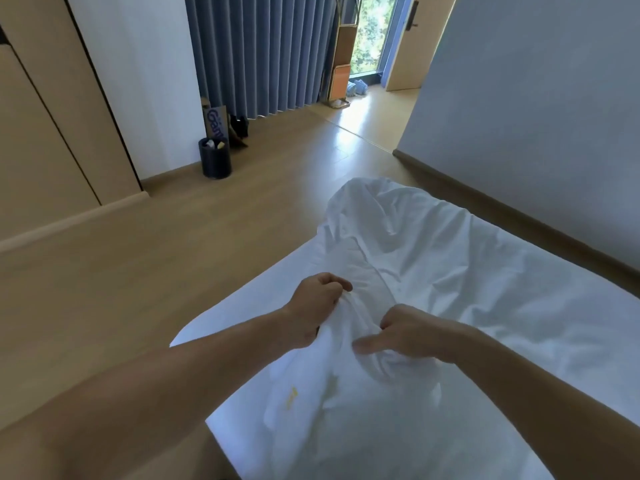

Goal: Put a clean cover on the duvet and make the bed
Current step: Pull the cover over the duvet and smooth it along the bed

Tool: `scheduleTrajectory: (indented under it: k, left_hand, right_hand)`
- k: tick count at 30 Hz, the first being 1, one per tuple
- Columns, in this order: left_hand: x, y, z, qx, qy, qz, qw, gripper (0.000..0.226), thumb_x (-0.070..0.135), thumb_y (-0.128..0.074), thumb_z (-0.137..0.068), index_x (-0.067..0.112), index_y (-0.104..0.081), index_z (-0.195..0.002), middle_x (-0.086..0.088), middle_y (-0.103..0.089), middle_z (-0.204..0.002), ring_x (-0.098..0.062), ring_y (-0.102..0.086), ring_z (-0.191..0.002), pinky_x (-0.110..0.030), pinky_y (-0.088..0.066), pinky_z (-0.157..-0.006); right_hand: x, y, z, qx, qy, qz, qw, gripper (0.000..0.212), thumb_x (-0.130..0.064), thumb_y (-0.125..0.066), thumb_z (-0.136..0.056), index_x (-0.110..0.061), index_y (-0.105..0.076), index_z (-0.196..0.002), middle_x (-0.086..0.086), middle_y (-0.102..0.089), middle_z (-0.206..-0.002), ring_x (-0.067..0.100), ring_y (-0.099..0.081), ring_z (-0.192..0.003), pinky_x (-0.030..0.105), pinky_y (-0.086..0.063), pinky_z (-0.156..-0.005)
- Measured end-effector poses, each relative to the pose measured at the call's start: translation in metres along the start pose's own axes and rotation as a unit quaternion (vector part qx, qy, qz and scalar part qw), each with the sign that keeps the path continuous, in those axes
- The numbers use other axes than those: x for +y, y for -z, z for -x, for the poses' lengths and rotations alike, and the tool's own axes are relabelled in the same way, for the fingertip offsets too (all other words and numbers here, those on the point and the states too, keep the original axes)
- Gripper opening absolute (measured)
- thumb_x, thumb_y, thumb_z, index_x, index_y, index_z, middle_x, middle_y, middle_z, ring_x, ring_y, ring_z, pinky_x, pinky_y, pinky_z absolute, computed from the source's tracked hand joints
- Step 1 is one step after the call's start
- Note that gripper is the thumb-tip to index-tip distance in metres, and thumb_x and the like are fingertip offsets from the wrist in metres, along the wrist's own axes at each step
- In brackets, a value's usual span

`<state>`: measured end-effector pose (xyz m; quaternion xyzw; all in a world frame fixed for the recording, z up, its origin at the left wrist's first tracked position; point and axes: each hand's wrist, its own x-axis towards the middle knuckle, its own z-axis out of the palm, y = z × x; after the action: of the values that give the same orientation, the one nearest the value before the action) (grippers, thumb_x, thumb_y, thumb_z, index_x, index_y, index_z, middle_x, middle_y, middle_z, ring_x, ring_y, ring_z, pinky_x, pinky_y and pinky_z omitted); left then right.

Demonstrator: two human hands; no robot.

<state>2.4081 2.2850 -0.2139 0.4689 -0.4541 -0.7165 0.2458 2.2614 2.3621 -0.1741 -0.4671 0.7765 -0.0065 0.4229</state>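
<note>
A wooden floor point(207, 237) runs past the bed point(554, 306), which sits low beside a grey wall point(536, 98). Across the room hang blue pleated curtains point(259, 53). At their left end stands one dark waste bin point(214, 157) with one printed paper bag point(215, 121) just behind it. Pale wardrobe doors point(52, 133) fill the left side. A narrow rack point(341, 64) and an open door point(403, 46) flank the bright window.

One white cover point(398, 237) lies crumpled along the bed's left edge, its far end heaped up and a small yellow mark point(292, 396) on the near part.

Two bare hands hold it, close together. The left hand point(317, 303) keeps a narrow grip, its curled fingers pinching a raised fold. The right hand point(412, 332) has its grip closed on the bunched fabric just beside, with the thumb stretched out leftward.
</note>
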Motion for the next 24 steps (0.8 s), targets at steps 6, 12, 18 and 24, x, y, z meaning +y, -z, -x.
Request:
scheduleTrajectory:
  k: [6,12,18,24]
  left_hand:
    - [0.013,0.016,-0.019,-0.151,0.034,0.057,0.986,0.032,-0.007,-0.04,-0.091,0.009,-0.061,-0.108,-0.008,-0.057,-0.078,-0.017,-0.055,-0.056,-0.026,-0.046,-0.051]
    - [0.022,0.039,-0.034,-0.191,0.052,0.085,0.977,0.036,-0.014,-0.04,-0.089,0.005,-0.064,-0.109,-0.013,-0.061,-0.089,-0.023,-0.06,-0.072,-0.03,-0.055,-0.066]
    - [0.031,0.042,-0.043,-0.146,0.068,0.031,0.987,0.039,-0.014,-0.034,-0.088,0.003,-0.069,-0.092,-0.016,-0.062,-0.085,-0.026,-0.061,-0.068,-0.03,-0.056,-0.059]
    - [0.024,0.048,-0.043,-0.183,0.047,-0.033,0.981,0.039,-0.01,-0.039,-0.087,0.01,-0.072,-0.09,-0.011,-0.062,-0.083,-0.019,-0.058,-0.065,-0.027,-0.053,-0.059]
  right_hand:
    - [-0.013,-0.012,-0.007,0.064,0.02,-0.271,0.96,0.022,-0.008,-0.068,-0.058,-0.004,-0.07,-0.08,0.006,-0.065,-0.072,0.019,-0.064,-0.065,0.029,-0.051,-0.061]
    - [-0.025,-0.031,-0.019,0.073,0.014,-0.488,0.87,0.05,-0.002,-0.058,-0.044,0.015,-0.06,-0.092,0.022,-0.057,-0.089,0.037,-0.056,-0.08,0.046,-0.05,-0.074]
    - [-0.047,-0.028,-0.002,0.018,-0.039,-0.435,0.899,0.032,-0.016,-0.076,-0.082,-0.002,-0.073,-0.11,0.02,-0.073,-0.108,0.034,-0.07,-0.094,0.044,-0.058,-0.087]
    - [-0.039,-0.019,0.005,0.034,-0.091,-0.288,0.953,0.033,-0.017,-0.083,-0.077,-0.001,-0.071,-0.103,0.011,-0.077,-0.088,0.024,-0.074,-0.077,0.032,-0.059,-0.07]
